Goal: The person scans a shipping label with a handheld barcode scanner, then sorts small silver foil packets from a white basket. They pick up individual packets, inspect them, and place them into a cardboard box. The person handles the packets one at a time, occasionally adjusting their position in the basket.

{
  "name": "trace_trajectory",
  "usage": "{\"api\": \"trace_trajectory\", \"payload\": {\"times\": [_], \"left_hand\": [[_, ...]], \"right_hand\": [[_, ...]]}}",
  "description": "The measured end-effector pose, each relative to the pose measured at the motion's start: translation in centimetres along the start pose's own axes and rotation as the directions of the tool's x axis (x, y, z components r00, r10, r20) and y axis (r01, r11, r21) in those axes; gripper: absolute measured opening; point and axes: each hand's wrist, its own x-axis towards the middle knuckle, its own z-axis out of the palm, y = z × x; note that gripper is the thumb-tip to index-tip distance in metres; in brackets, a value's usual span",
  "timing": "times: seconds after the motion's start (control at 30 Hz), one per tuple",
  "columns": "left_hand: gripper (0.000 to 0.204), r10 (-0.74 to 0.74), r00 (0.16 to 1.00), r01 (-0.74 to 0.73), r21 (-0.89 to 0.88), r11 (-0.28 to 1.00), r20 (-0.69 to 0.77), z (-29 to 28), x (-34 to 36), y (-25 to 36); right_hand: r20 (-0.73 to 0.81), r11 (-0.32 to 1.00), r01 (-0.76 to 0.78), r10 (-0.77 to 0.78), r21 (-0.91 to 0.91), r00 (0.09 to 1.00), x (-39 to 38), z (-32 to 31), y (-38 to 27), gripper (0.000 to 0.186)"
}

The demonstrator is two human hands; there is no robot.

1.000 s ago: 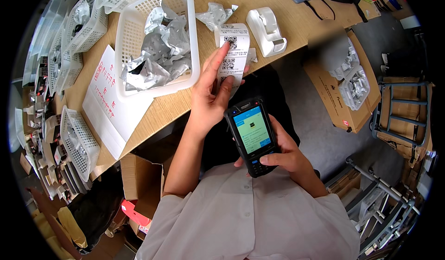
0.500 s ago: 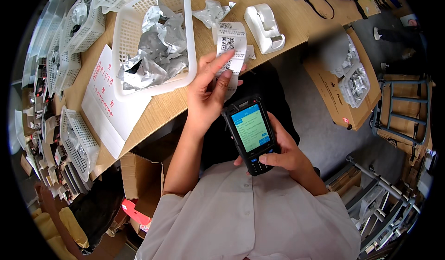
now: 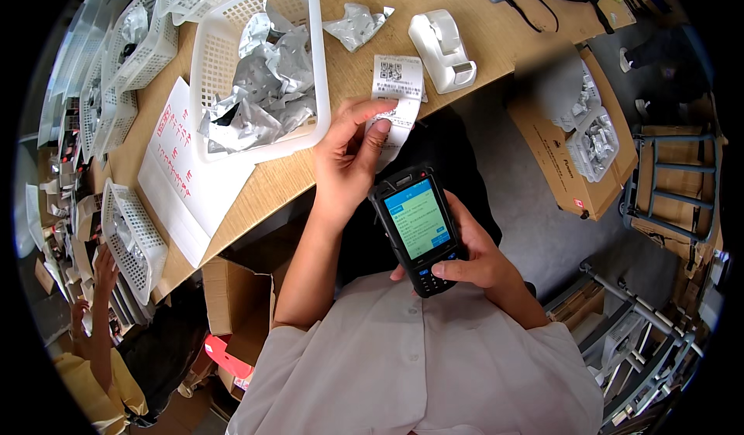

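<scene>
Head view gives me the left hand (image 3: 346, 157) pinching a printed label strip (image 3: 399, 84) between thumb and fingers at the near edge of the tabletop (image 3: 504, 36), and the right hand (image 3: 480, 258) curled around a black handheld scanner (image 3: 419, 229). I see a white basket (image 3: 322, 63) left of the strip, a tape dispenser (image 3: 448, 56) right.

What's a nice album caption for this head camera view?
Left fingers pinch a printed paper strip while right fingers hold a black handheld device, near a white basket of silvery packets.
</scene>
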Motion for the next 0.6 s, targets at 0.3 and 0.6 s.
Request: {"api": "trace_trajectory", "payload": {"times": [0.3,0.6], "left_hand": [[0.058,0.065,0.994,-0.074,0.107,0.991,0.087,-0.55,0.4,-0.04],[0.06,0.097,0.993,-0.109,0.198,0.974,0.068,-0.5,0.53,-0.29]], "right_hand": [[-0.045,0.999,-0.014,0.015,0.034,0.999,0.32,0.84,-0.75,0.106],[-0.057,0.999,-0.002,0.004,0.034,0.998,0.35,0.74,-0.47,0.106]]}}
